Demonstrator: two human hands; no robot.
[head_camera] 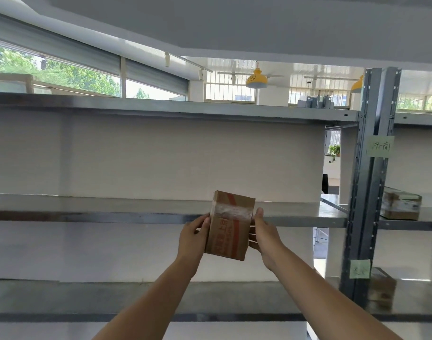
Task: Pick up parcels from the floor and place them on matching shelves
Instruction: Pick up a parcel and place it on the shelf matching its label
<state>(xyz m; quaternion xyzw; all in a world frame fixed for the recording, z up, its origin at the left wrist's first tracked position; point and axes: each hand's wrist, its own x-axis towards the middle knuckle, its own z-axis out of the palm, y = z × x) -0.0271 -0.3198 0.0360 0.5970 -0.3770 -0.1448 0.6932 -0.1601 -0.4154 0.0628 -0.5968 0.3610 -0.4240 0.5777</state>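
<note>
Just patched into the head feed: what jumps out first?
A small brown parcel with red print, held upright at centre between the left hand and right hand, in front of the middle shelf. Right of it, a grey upright post carries two green labels, with more parcels on the shelves beyond.

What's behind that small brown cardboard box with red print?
Behind the brown cardboard box, held between left hand and right hand, runs the grey metal shelf and a pale wall. The stretch it covers is hidden.

Bare forearms; no sleeves, nothing worn.
</note>
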